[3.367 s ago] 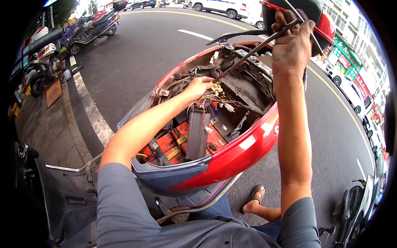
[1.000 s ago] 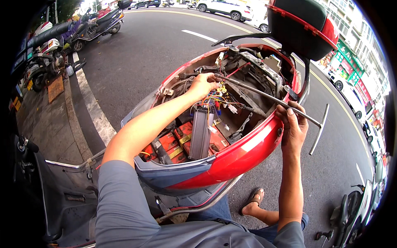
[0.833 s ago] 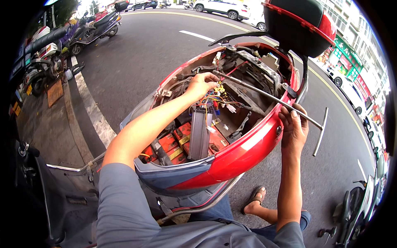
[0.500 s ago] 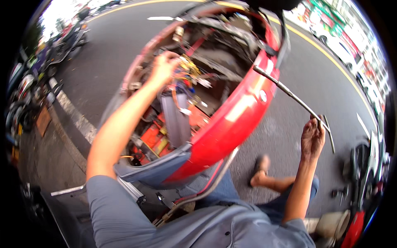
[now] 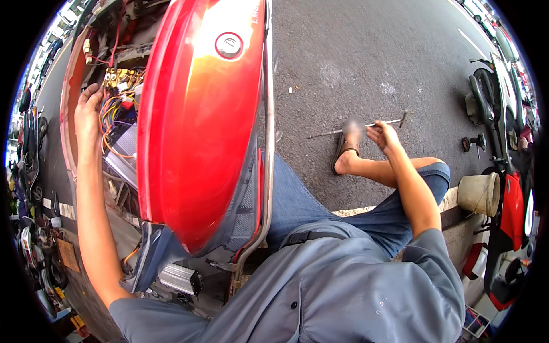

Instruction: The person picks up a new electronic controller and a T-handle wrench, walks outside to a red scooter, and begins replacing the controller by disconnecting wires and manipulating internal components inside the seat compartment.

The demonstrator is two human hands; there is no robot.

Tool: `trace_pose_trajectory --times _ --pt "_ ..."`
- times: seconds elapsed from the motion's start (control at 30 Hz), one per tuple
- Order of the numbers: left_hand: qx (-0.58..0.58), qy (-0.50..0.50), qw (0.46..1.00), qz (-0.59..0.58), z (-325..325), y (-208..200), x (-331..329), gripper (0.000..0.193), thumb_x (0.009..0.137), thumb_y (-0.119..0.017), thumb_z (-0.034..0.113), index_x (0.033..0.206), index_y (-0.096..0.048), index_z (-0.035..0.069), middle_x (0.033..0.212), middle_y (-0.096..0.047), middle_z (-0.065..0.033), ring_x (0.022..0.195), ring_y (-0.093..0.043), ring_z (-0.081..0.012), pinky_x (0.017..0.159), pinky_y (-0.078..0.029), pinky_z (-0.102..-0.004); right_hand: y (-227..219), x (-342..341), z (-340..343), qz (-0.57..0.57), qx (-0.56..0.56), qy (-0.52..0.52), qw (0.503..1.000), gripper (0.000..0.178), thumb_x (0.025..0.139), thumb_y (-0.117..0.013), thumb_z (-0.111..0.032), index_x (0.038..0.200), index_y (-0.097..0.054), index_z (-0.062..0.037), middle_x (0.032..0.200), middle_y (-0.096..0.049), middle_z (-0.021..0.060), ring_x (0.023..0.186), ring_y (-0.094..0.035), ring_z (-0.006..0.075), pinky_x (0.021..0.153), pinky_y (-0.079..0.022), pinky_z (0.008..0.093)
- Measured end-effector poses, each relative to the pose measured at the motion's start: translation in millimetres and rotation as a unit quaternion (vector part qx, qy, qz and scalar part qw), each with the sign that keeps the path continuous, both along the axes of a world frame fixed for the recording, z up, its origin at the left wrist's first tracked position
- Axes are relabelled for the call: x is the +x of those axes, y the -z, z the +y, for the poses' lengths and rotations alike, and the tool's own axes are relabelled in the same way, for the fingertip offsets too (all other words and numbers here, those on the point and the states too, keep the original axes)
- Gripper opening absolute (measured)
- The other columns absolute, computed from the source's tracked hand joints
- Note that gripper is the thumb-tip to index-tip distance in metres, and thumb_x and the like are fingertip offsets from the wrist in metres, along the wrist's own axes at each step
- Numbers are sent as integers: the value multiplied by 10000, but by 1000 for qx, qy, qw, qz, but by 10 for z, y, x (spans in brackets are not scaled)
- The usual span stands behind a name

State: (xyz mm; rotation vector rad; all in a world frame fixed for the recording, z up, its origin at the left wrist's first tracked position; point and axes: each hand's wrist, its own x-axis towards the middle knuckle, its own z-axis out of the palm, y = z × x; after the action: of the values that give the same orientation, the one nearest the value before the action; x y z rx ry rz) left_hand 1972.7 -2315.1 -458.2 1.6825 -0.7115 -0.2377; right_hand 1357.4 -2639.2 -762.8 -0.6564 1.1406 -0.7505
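Observation:
My left hand (image 5: 88,111) reaches into the open body of a red scooter (image 5: 200,126), at the far left. Its fingers are closed together beside a yellow terminal block (image 5: 117,76) and a bundle of coloured wires (image 5: 111,117); what they pinch, if anything, is hidden. Below the wires sits a grey finned metal box (image 5: 121,150). Over the asphalt on the right, my right hand (image 5: 384,137) is closed around a T-handle wrench (image 5: 329,135), held nearly level with its crossbar to the right.
A curved metal rail (image 5: 268,114) runs along the scooter's right side, close to my leg. Another finned metal box (image 5: 178,278) lies low near my left side. A whitish bucket (image 5: 479,194) and a parked scooter (image 5: 500,126) stand at the right; parked motorbikes line the left.
My view has swung rightward and closer, so the scooter appears further left. My right hand has lowered the wrench and turned it nearly level. My left hand remains by the wires.

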Motion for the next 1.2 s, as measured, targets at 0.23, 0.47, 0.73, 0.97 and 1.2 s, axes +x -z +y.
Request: trace_pose_trajectory --times 0.23,0.47,0.73,0.97,1.2 --pt "-24 16 992 120 -44 -36 -93 235 930 -565 132 1114 -602 -10 994 -670 -125 834 -675 -181 725 -572 -300 738 424 496 109 -67 41 991 184 915 -490 -60 1084 -490 12 998 -631 183 828 -681 272 689 -587 319" --pt "-8 43 991 128 -40 -40 -113 328 925 -588 165 1190 -552 -26 1048 -655 -133 854 -671 -170 738 -566 -277 732 499 532 114 -119 40 985 162 917 -510 -55 1061 -520 20 935 -631 142 794 -682 228 654 -576 289" --pt "51 66 993 81 18 -43 -112 385 919 -538 71 1284 -473 -31 1099 -639 -128 901 -661 -161 780 -558 -266 704 345 485 49 -56 120 990 179 896 -521 -63 1048 -478 20 924 -593 158 797 -679 273 661 -593 344" --pt "136 59 989 6 12 -148 -328 591 851 -633 345 1302 -471 -1 1244 -551 -132 1151 -511 -232 979 -392 -374 159 294 324 -14 -94 176 980 314 855 -609 -200 1028 -545 54 969 -558 139 956 -619 287 831 -539 389" --pt "-17 217 957 191 -40 62 -191 503 823 -608 51 1288 -428 -14 1158 -579 -82 964 -587 -128 852 -508 -278 -2197 42 251 -230 -410 62 881 249 959 -539 -276 1065 -590 -56 927 -643 60 845 -636 157 769 -509 274"
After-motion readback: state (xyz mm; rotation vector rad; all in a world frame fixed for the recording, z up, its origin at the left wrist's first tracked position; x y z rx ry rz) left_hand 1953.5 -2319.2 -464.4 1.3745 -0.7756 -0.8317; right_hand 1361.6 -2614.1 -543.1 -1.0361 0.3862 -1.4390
